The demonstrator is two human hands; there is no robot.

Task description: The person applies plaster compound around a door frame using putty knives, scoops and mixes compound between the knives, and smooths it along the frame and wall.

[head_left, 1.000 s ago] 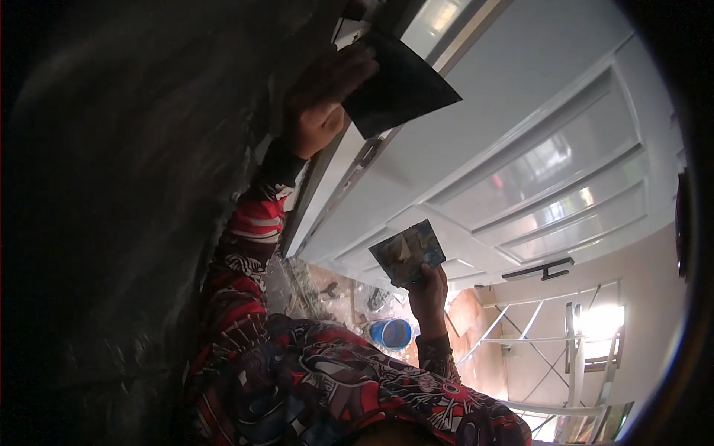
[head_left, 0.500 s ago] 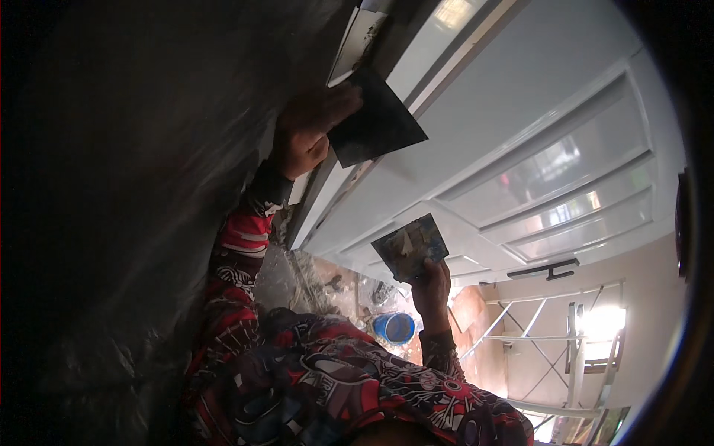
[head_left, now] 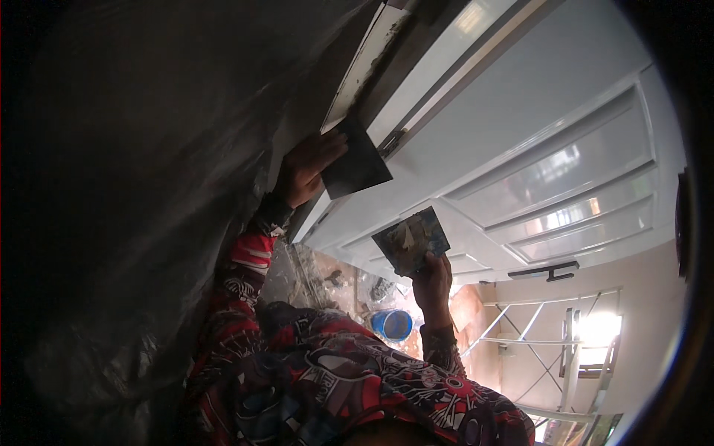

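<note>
My left hand grips the edge of a thin black square plate at the wall beside the door frame. The fingers lie over its left edge; whether it has a handle underneath is hidden. Beyond it runs a pale strip of wall with dark, rough patches along one side. My right hand is closed round the lower side of a second square plate, held apart from the wall in front of the door. That plate is smeared, with a pale dab of paste on its face.
A glossy white panelled door with a dark lever handle fills the right, its hinge beside the left plate. Dark plastic sheeting hangs at left. A blue bucket stands on the littered floor; white metal scaffolding is at lower right.
My left hand and the black plate have moved down along the wall, closer to me, uncovering more of the pale strip and the hinge. My right hand has barely moved.
</note>
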